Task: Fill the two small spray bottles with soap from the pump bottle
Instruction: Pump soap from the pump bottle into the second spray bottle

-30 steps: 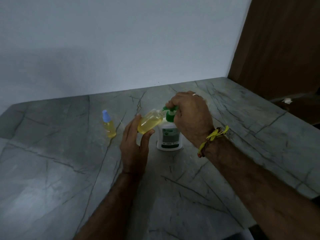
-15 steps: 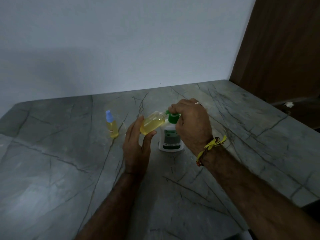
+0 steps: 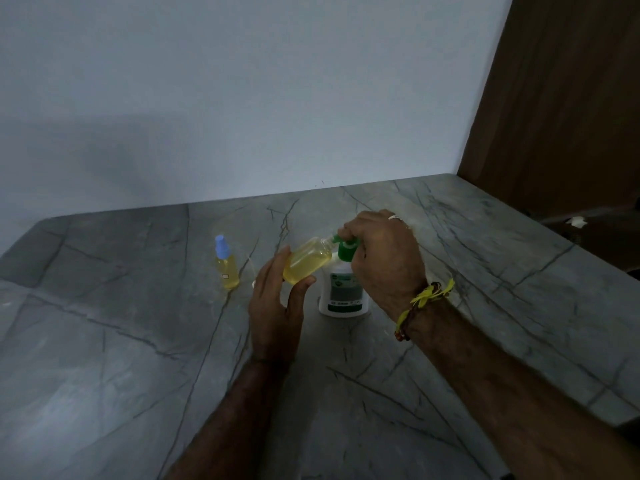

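Observation:
My left hand (image 3: 277,303) holds a small clear bottle (image 3: 306,259) of yellow liquid, tilted with its open neck against the green nozzle of the pump bottle. My right hand (image 3: 382,258) is closed over the green pump head (image 3: 346,249) of the white pump bottle (image 3: 343,292), which stands upright on the grey stone counter (image 3: 138,358). A second small spray bottle (image 3: 225,266) with a blue cap and yellow liquid stands upright to the left, apart from both hands.
A pale wall runs along the counter's far edge. A brown wooden panel (image 3: 561,109) rises at the right, with a dark lower surface and a small white scrap (image 3: 576,221) beyond the counter's right edge.
The hands and bottles hold the same pose; only the camera has shifted slightly, so everything sits a little lower and to the right in view.

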